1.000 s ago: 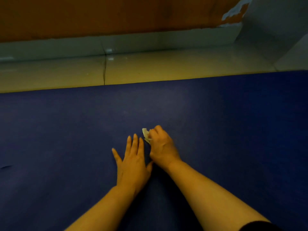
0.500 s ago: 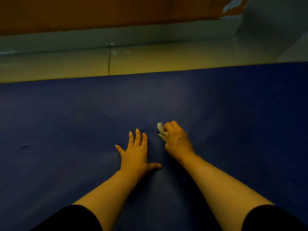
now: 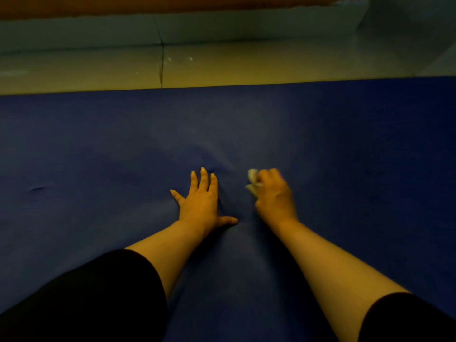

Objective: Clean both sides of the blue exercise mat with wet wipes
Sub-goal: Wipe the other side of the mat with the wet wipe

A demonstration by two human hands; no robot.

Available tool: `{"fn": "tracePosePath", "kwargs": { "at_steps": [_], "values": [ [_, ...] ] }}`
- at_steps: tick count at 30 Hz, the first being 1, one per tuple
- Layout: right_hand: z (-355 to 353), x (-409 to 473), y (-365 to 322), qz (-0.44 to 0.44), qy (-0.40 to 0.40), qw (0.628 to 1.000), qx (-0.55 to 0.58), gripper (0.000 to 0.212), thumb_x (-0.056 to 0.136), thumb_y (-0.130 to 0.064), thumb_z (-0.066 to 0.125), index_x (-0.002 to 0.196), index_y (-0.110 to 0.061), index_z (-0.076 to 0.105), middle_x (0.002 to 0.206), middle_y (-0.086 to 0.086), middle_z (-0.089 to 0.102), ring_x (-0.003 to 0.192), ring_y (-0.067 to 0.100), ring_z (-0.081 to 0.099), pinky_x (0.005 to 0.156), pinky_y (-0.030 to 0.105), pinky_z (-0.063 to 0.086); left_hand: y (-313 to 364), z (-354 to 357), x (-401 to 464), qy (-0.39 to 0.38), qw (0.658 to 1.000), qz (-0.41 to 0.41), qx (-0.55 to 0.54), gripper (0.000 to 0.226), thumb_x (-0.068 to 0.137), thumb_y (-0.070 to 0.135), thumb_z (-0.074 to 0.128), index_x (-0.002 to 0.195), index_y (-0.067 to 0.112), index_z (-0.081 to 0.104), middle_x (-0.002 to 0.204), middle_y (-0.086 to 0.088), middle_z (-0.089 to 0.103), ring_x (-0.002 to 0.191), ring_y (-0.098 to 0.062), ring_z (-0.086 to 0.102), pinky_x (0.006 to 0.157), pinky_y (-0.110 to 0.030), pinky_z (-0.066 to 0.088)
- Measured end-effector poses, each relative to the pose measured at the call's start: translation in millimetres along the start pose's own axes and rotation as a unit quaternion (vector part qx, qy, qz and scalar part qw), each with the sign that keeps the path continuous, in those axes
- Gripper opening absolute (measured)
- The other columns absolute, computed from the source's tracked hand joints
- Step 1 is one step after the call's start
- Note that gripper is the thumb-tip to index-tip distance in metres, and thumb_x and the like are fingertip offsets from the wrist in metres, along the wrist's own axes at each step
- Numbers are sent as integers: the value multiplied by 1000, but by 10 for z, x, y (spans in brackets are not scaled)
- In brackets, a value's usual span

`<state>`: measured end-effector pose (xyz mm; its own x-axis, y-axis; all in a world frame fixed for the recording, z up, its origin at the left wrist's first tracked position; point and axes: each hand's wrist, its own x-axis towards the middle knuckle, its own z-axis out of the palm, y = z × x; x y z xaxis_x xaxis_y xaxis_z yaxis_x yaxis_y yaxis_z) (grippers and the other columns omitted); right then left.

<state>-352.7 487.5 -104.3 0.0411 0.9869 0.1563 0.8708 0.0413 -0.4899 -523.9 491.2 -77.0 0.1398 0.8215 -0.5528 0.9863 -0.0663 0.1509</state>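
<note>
The blue exercise mat (image 3: 345,149) lies flat and fills most of the view, its far edge running along the floor. My left hand (image 3: 201,202) presses flat on the mat near the middle, fingers straight and spread. Just to its right, my right hand (image 3: 275,196) grips a crumpled white wet wipe (image 3: 253,180) against the mat; only a small part of the wipe shows past the fingers. The mat puckers slightly between and ahead of the two hands.
Beyond the mat's far edge lies a pale tiled floor (image 3: 222,67) with a dark joint line (image 3: 162,65), then a light skirting (image 3: 222,28) under an orange wall. A small dark mark (image 3: 37,189) sits on the mat at left.
My right hand with the wipe has moved to the right, away from my left hand. The left hand stays flat, its thumb now spread out. The view has tilted further down.
</note>
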Motion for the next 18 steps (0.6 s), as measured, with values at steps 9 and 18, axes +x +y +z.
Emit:
{"fn": "tracePosePath", "kwargs": {
  "at_steps": [9,18],
  "values": [
    [132,-418,-426,-2,-45,997,61,17,72,-1,72,79,-6,57,80,15,53,63,35,54,53,28,29,4,-26,-13,-5,1000,1,8,123,72,71,63,154,17,-11,159,-4,-24,146,-28,-21,105,-76,7],
    [-101,-670,-279,85,32,996,-14,14,72,7,68,81,1,60,79,23,54,59,39,54,49,35,42,-86,114,-412,-40,998,52,18,93,90,57,53,155,21,-4,161,-3,-17,148,-27,-12,113,-66,5]
  ]
}}
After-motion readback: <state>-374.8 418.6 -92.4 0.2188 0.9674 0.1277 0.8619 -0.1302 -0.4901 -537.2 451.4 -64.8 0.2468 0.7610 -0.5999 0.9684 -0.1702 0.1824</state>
